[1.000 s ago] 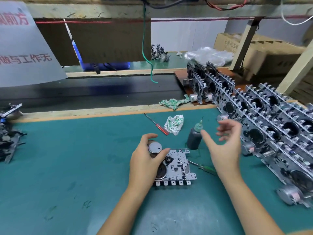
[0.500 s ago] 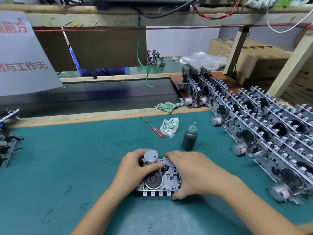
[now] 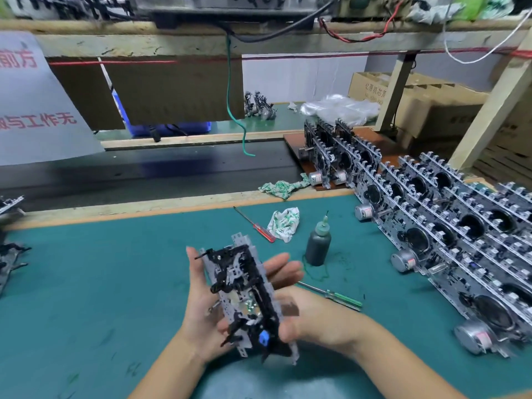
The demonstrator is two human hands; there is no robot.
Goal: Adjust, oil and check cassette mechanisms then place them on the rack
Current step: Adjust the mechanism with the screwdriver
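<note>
1. Since half a second ago, the cassette mechanism has come up off the green mat and been turned over; earlier it lay flat with its round motor and flywheel showing, now its underside faces the camera.
2. Position: held in the air above the near middle of the mat, long axis running roughly away from the viewer, tilted.
3. Left hand: cups the mechanism's left side, fingers straight along the edge, thumb hidden behind the part.
4. Right hand: grips the right and near end, thumb curled over the lower corner, fingers spread out behind the plate.
5. Look of the mechanism: pale grey perforated metal plate, black plastic levers and arms layered on top, a small blue piece near the lower end, a brassy patch mid-body. Edges notched. Some motion blur.
6. Oil bottle: dark, cylindrical, with pale tapered nozzle, upright on the mat just beyond the right hand.
7. Green-handled screwdriver lies beside the right hand; red-handled screwdriver lies farther back, near a crumpled printed rag.
8. Rack along the right: rows of finished mechanisms standing on edge, silver cylindrical motors protruding.
</note>
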